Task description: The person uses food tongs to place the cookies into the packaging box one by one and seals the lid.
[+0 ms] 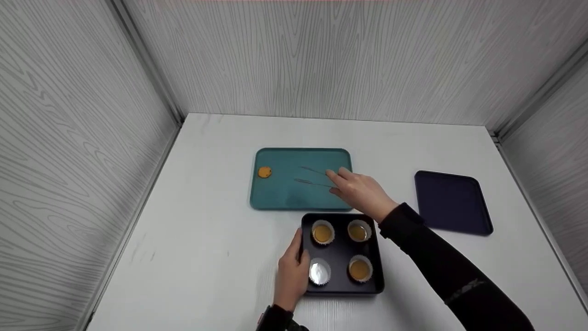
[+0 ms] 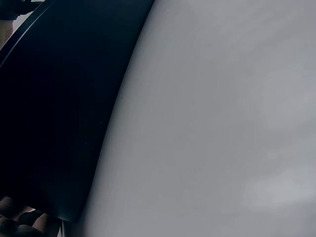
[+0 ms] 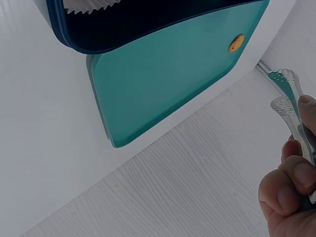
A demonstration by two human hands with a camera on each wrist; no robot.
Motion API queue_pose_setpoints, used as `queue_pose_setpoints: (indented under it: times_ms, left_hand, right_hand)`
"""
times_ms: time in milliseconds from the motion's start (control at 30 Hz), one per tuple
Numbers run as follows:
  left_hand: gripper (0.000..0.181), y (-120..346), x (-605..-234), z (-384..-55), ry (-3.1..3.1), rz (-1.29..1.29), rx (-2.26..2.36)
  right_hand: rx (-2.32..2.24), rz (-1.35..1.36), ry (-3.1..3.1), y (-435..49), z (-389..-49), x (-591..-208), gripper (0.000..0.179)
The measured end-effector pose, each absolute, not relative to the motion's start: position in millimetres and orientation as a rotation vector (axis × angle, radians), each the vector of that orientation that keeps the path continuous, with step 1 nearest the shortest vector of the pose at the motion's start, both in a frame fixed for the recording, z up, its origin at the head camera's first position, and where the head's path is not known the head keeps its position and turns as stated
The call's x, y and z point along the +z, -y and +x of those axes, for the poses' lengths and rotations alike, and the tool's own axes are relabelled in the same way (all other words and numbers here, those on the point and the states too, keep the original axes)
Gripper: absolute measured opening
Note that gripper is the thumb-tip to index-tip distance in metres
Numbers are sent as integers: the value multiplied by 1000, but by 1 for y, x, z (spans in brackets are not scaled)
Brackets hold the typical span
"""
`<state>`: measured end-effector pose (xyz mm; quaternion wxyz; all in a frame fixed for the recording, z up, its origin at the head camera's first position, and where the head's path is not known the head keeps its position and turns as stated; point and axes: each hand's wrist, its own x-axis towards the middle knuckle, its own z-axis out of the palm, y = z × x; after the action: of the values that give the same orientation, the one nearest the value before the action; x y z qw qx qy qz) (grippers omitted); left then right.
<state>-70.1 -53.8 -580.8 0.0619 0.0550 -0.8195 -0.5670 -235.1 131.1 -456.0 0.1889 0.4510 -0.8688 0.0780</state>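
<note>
My right hand (image 1: 360,188) holds a pair of metal tongs (image 3: 295,121) over the teal tray (image 1: 285,195). The tong arms are spread apart, with nothing between their tips. A small round cookie (image 1: 264,172) with dark specks lies near the tray's left edge, left of the tongs. My left hand (image 1: 292,273) grips the left side of a dark square baking pan (image 1: 340,287). In the pan stand white fluted paper cups; three have round golden-brown cookies, such as this cookie (image 1: 359,270). The front-left paper cup (image 1: 319,272) shows only its white inside.
A dark navy tray (image 1: 452,202) lies on the white table (image 1: 206,230) to the right, beyond my right forearm. Grey wood-patterned panels (image 1: 294,59) enclose the table at the back and both sides. The baking pan sits just in front of the teal tray.
</note>
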Motion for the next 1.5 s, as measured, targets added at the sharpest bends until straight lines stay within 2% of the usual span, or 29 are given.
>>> queue_pose_setpoints:
  times_ms: [467,1500]
  left_hand:
    - [55,55,-582,-70,2463,141,-1727]
    - [56,55,-578,-69,2487,201,-1716]
  right_hand:
    - [118,1315,2472,-100,-256,-475,36]
    - [-48,1408,2659,-54,-278,-506,40]
